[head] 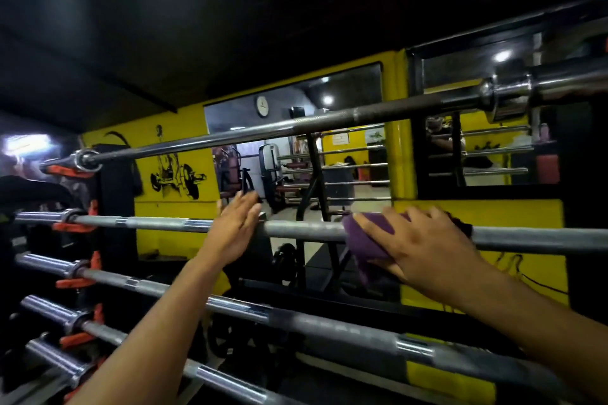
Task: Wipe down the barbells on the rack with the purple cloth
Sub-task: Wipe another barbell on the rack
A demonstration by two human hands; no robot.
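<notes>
Several steel barbells lie across a rack with orange hooks point(76, 226) at the left. On the second barbell from the top point(302, 229), my right hand point(424, 246) presses the purple cloth point(365, 240), which is wrapped over the bar and hangs below it. My left hand point(235, 227) rests on the same bar further left, fingers straight and pointing up. The top barbell point(296, 125) runs above both hands, its chrome sleeve point(506, 95) at the upper right. The third barbell point(296, 316) passes under my forearms.
Behind the rack stands a yellow wall point(177, 207) with black drawings and large mirrors point(296, 148) that reflect the gym and the bars. A round clock point(262, 106) hangs high up. More bars point(65, 358) sit lower left. The ceiling is dark.
</notes>
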